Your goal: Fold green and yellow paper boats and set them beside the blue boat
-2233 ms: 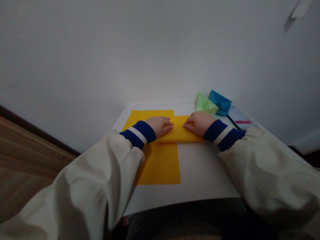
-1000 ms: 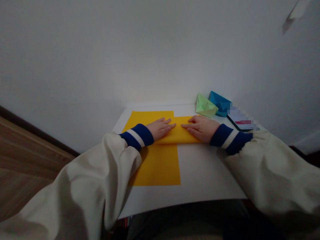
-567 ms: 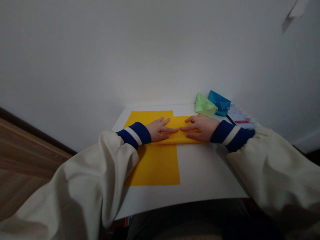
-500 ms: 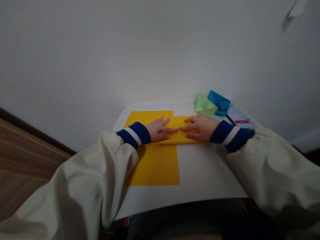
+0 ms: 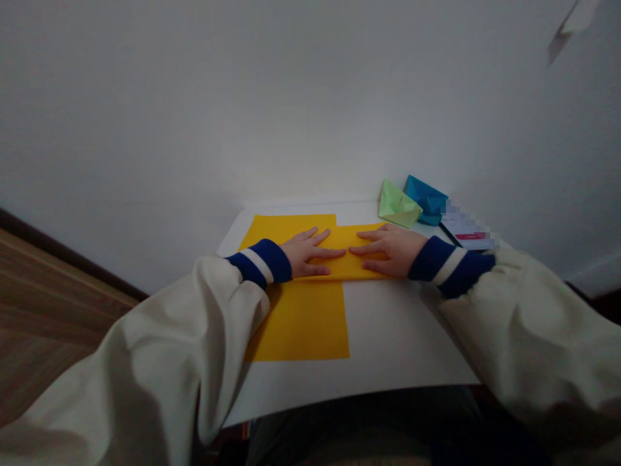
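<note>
A folded yellow paper (image 5: 350,265) lies crosswise on a flat yellow sheet (image 5: 305,320) on the white table (image 5: 388,349). My left hand (image 5: 305,251) rests flat on the left half of the folded paper, fingers stretched out and apart. My right hand (image 5: 388,247) presses flat on its right half, fingers spread and pointing left. The fingertips of both hands nearly meet at the middle of the folded paper. Both arms wear cream sleeves with blue and white cuffs.
A light green folded paper boat (image 5: 396,206) and a blue one (image 5: 425,198) stand at the table's far right corner. A blurred flat device (image 5: 466,233) lies beside them. The white wall rises right behind the table. Wooden floor shows at the left.
Both hands went from curled fingers to flat, spread fingers on the folded paper, and their fingertips drew closer at the middle. The papers stayed in place.
</note>
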`<state>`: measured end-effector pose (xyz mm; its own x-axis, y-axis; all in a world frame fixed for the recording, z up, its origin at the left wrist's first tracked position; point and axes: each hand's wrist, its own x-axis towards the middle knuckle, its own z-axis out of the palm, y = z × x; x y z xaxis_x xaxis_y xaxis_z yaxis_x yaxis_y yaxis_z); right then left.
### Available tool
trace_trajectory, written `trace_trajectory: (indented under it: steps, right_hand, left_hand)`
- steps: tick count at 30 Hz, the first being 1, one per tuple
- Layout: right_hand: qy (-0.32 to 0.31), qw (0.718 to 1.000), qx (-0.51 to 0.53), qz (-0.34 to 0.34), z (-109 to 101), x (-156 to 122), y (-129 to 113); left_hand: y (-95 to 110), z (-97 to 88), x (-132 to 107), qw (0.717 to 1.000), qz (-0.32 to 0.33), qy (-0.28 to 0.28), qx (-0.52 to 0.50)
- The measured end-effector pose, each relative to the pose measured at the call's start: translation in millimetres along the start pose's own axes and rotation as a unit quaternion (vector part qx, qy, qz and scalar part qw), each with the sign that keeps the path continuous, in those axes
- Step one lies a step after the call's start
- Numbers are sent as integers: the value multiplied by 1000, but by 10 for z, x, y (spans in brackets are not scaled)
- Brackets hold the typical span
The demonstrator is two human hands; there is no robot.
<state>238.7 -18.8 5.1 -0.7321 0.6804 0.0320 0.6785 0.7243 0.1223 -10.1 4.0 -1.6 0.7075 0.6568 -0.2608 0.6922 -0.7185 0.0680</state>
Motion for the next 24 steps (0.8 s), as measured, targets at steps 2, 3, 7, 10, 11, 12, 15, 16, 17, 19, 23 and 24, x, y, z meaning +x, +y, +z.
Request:
trace_trajectory:
  steps: [2, 3, 7, 10, 11, 12, 15, 16, 17, 19, 23, 24]
  right_hand:
    - [4, 1000, 7, 5, 7, -4, -1]
    - [6, 1000, 11, 9, 8, -3, -5]
    - [13, 999, 27, 43, -1, 17, -34]
    - [15, 996, 37, 78, -12, 41, -60]
    - [15, 995, 41, 88, -15, 47, -66]
    - [16, 994, 45, 95, -17, 52, -71]
    - [19, 992, 52, 110, -14, 58, -79]
    - [21, 992, 52, 111, -11, 58, -79]
    - [23, 992, 52, 109, -8, 56, -80]
    - [26, 993, 47, 104, -2, 52, -79]
    - [20, 994, 38, 95, 5, 43, -77]
    - [18, 995, 38, 95, 7, 42, -75]
  left_hand:
    - [7, -4, -4, 1000, -1, -1, -2]
    - [9, -6, -6, 1000, -1, 0, -2]
    - [10, -15, -5, 1000, 6, 11, -1]
    - [11, -30, -7, 1000, 6, 12, -2]
    - [13, -35, -8, 1000, 5, 11, -2]
    - [16, -41, -10, 1000, 4, 9, -4]
    - [25, -54, -17, 1000, 6, 10, -6]
    - [28, -57, -19, 1000, 7, 10, -5]
    - [29, -59, -21, 1000, 8, 9, -4]
    - [27, -57, -21, 1000, 6, 7, -4]
    - [0, -31, -13, 1000, 12, 11, -5]
    - [-10, -21, -9, 1000, 16, 13, -5]
